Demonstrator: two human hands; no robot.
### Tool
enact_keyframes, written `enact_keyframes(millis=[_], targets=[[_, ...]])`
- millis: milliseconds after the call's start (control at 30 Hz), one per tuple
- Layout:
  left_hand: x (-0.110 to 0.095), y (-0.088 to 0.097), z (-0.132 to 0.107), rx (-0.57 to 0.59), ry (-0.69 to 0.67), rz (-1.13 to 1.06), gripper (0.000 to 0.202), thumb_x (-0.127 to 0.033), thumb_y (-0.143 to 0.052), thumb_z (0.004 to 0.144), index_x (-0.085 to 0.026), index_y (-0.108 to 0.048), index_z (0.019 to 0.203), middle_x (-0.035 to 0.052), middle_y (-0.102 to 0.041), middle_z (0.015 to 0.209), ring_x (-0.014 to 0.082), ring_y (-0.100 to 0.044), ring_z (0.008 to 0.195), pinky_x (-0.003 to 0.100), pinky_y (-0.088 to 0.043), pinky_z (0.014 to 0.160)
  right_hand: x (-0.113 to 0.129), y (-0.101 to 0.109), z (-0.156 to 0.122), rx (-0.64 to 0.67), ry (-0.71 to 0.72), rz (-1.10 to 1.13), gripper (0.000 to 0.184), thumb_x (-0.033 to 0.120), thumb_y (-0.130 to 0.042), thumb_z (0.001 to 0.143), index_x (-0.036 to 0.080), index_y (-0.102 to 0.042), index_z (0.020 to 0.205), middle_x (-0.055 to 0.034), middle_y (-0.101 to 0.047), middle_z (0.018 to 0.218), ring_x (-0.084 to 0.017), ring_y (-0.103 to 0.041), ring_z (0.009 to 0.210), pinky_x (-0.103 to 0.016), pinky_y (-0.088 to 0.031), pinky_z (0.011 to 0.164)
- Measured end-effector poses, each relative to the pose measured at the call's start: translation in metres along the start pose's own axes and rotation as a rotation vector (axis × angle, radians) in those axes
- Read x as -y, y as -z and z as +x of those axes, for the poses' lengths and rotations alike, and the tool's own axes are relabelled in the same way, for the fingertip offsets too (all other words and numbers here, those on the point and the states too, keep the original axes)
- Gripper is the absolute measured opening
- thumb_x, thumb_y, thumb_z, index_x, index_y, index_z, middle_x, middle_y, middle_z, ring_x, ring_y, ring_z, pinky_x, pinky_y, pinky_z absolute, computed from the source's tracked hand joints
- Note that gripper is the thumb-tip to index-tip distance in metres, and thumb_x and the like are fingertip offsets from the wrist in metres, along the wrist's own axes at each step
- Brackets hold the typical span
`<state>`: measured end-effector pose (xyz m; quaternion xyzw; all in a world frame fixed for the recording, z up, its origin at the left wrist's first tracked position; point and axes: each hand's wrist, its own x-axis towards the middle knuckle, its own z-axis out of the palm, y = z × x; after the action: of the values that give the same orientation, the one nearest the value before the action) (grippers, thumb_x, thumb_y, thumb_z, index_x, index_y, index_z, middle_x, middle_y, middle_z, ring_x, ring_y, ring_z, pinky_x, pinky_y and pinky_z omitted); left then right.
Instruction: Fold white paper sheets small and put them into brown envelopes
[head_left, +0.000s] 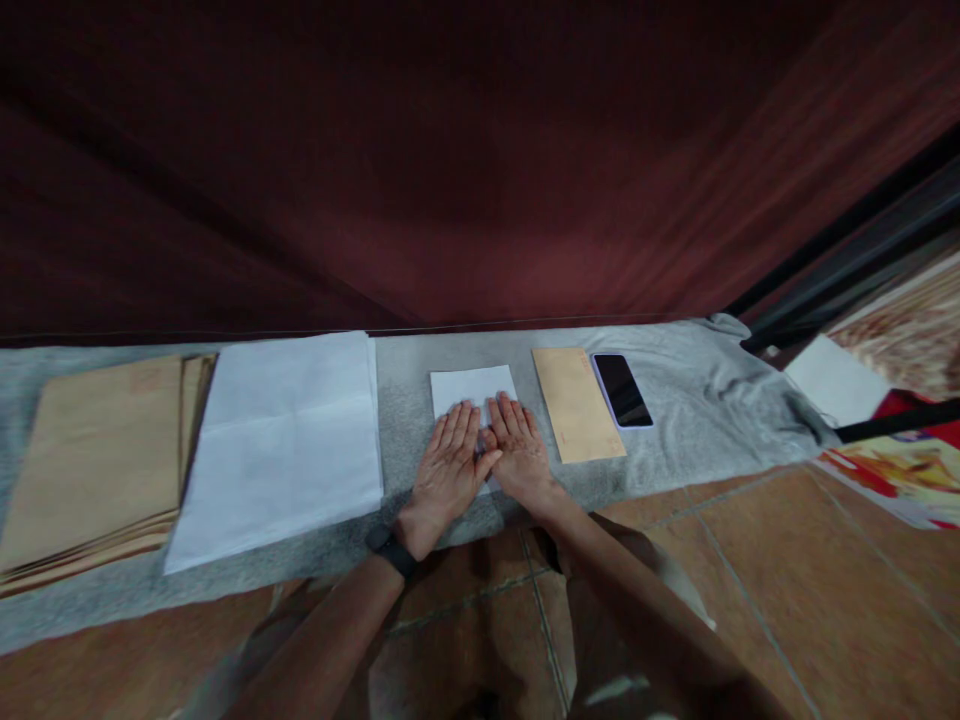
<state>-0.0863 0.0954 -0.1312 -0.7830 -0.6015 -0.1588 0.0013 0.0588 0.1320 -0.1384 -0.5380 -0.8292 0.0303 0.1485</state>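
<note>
A white sheet of paper, small and apparently folded, lies on the grey cloth in front of me. My left hand rests flat on its left part, fingers stretched out and pointing away from me. On the right part my right hand lies flat too, with its fingers extended. The two thumbs meet or overlap near the middle of the paper. Both hands cover most of the near half of the sheet. A brown envelope lies just right of my right hand.
A phone lies beside the envelope. To the left are a stack of large white sheets and a pile of brown envelopes. Grey cloth covers the narrow surface. A dark red curtain hangs behind it.
</note>
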Motion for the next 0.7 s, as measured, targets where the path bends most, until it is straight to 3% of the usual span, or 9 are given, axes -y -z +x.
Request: enact_keyframes(millis=[500,700], targets=[[0.007,0.017,-0.021,0.04,0.162,0.069,0.071,-0.047,-0.04,0.1,-0.003,-0.034,0.155,0.021,-0.031,0.163,0.0319,-0.026,0.154,0.051,-0.02,0.126,-0.023,0.001,-0.01,-0.074,-0.031,-0.006,0.06,0.038,-0.037,0.106,0.005,-0.035,0.156,-0.0194,-0.038,0.161,-0.031,-0.036,0.148,-0.052,-0.031,0.12],[0.006,0.02,-0.021,0.02,0.171,0.06,0.071,-0.046,-0.041,0.099,-0.004,-0.033,0.156,0.0214,-0.033,0.162,0.0323,-0.026,0.154,0.054,-0.02,0.126,-0.016,0.01,-0.011,-0.09,0.011,0.037,0.06,0.035,-0.036,0.106,0.006,-0.031,0.158,-0.0198,-0.032,0.164,-0.03,-0.028,0.153,-0.053,-0.032,0.121]])
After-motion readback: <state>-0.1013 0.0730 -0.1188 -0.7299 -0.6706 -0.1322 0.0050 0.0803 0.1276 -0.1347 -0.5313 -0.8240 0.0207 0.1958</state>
